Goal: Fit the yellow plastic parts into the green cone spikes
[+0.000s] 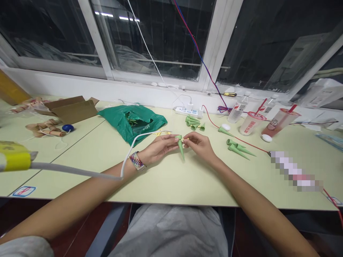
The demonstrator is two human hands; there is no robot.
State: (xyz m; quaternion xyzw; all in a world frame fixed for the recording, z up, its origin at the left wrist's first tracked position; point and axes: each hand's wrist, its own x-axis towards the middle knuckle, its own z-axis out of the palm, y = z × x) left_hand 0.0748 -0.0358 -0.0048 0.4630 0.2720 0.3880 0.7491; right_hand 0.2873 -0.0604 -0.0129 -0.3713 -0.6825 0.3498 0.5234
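Observation:
Over the middle of the table, my left hand [160, 147] grips a green plastic cone-shaped spike [181, 149] by its wide end, the point hanging downward. My right hand [199, 145] is closed in a pinch at the spike's wide end, on a small yellow piece [184, 139] mostly hidden by the fingers. More small yellow pieces [166, 133] lie just behind my left hand. Similar green spikes rest in a group [193, 123] behind my right hand and in another group [238, 148] to its right.
A torn green plastic bag [112, 116] sits behind my left forearm, near a cardboard box [73, 110] and wooden toys [45, 128]. A white cable [80, 172] crosses above my left forearm. Drink cups [250, 125], a bottle [238, 109] and a power strip [189, 111] line the window side.

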